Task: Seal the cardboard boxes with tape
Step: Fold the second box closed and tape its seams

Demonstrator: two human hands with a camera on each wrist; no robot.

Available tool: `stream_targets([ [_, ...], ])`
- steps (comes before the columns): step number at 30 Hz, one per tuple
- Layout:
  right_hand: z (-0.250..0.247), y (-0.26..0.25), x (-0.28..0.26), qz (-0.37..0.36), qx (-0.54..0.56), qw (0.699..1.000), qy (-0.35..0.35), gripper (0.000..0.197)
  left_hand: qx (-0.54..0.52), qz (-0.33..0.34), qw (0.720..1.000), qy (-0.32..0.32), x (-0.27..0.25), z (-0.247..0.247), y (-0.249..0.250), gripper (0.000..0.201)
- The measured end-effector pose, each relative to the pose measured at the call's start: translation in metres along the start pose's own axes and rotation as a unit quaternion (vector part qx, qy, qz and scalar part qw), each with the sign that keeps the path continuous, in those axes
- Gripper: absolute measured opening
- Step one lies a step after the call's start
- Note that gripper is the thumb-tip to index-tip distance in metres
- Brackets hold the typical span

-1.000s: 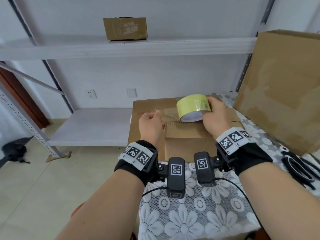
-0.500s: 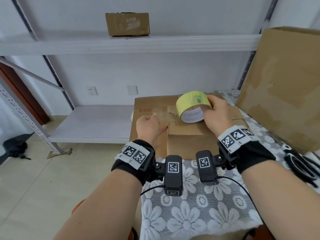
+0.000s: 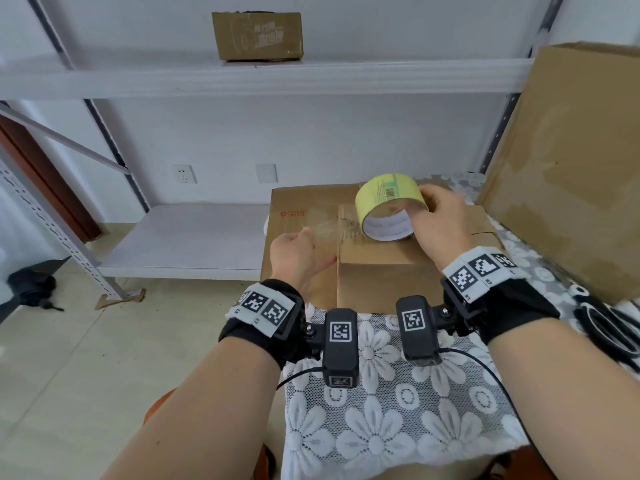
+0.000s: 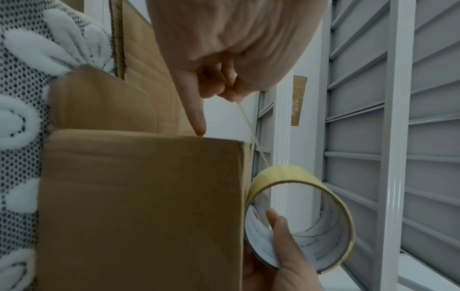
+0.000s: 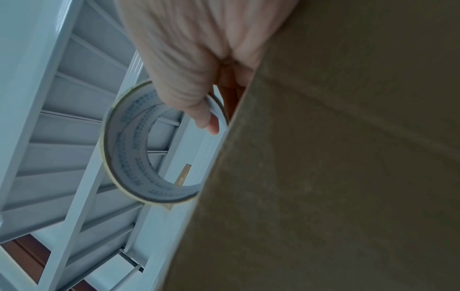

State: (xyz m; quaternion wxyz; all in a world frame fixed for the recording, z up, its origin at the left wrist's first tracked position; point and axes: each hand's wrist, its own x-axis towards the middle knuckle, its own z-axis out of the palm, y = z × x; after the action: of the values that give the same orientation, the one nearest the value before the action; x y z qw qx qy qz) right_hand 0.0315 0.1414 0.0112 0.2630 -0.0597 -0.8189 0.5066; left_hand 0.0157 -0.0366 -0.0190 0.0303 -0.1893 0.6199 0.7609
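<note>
A small brown cardboard box (image 3: 388,271) sits on the lace-covered table, in front of a flat cardboard sheet (image 3: 304,206). My right hand (image 3: 440,223) grips a yellow tape roll (image 3: 388,199) above the box top, thumb inside the core (image 4: 278,232). My left hand (image 3: 298,254) pinches the free end of a clear tape strip (image 3: 323,226) at the box's left edge. In the left wrist view the strip (image 4: 251,133) runs taut from my pinched fingers to the roll (image 4: 298,216), and one straight finger (image 4: 196,118) touches the box edge. The right wrist view shows the roll (image 5: 149,149) beside the box side (image 5: 336,177).
A large cardboard box (image 3: 571,161) stands at the right. Black scissors (image 3: 606,327) lie on the table's right edge. Another small box (image 3: 258,36) sits on the upper shelf of the white metal rack (image 3: 277,77). Tiled floor lies to the left.
My right hand has lifted the roll up and slightly right, drawing out more clear tape. My left hand has slid down to the box's left edge with the tape end.
</note>
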Motion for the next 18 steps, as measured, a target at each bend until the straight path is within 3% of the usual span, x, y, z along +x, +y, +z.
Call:
stream_targets([
  [8,0.001,0.002,0.001,0.012,0.000,1.000,0.016,0.009,0.053,0.006,0.999,0.002,0.008,0.004,-0.009,0.034],
  [18,0.000,-0.001,-0.001,0.027,-0.004,0.999,0.022,0.013,0.187,0.030,0.980,-0.061,0.014,0.017,-0.028,0.044],
])
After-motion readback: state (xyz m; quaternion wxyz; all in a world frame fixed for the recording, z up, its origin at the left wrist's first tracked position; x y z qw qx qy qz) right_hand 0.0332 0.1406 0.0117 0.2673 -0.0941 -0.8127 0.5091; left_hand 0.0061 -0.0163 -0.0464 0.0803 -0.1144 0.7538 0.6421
